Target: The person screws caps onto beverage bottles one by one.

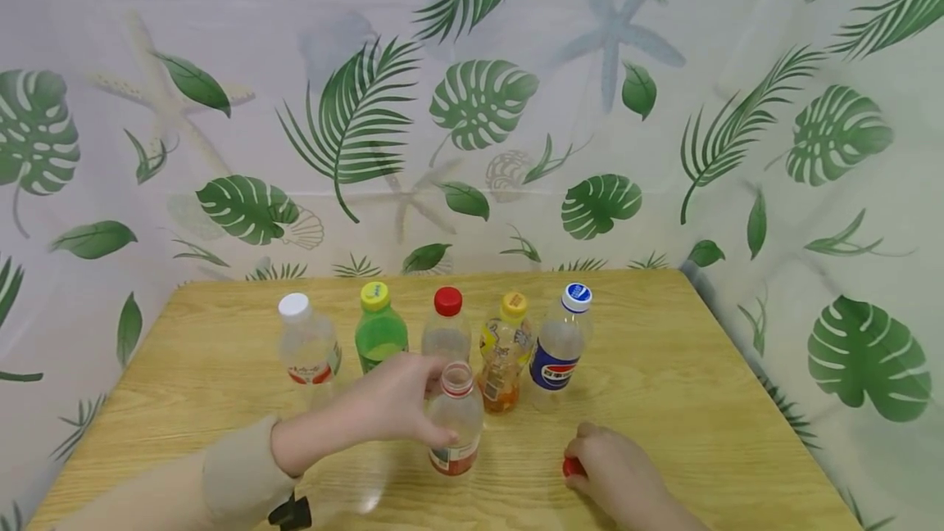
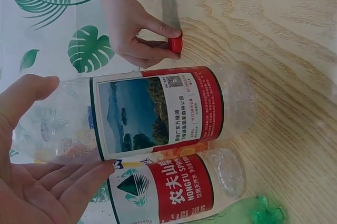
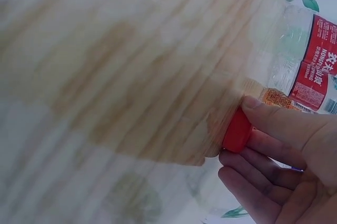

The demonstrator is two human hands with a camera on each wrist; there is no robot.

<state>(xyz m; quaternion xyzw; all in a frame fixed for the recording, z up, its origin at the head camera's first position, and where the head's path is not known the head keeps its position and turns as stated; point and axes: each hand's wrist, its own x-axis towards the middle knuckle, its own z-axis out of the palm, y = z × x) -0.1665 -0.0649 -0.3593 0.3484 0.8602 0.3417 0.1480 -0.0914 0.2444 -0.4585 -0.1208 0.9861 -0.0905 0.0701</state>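
Observation:
My left hand [image 1: 401, 400] grips a clear, uncapped plastic bottle [image 1: 456, 424] round its upper part. The bottle's red-and-white label [image 2: 158, 110] carries a lake picture in the left wrist view. My right hand [image 1: 619, 465] is low at the table's right front and pinches a red bottle cap [image 3: 238, 130] between thumb and fingers, at the tabletop. Behind the gripped bottle stands another clear bottle with a red cap [image 1: 448, 301], partly hidden by the left hand. A yellow-capped bottle [image 1: 505, 351] with an orange pattern stands just behind it to the right.
The row on the wooden table [image 1: 664, 367] also has a white-capped bottle [image 1: 308, 342], a green bottle [image 1: 380, 333] with a yellow cap, and a blue-labelled Pepsi bottle [image 1: 560, 342]. A leaf-patterned sheet [image 1: 472, 146] hangs behind the table.

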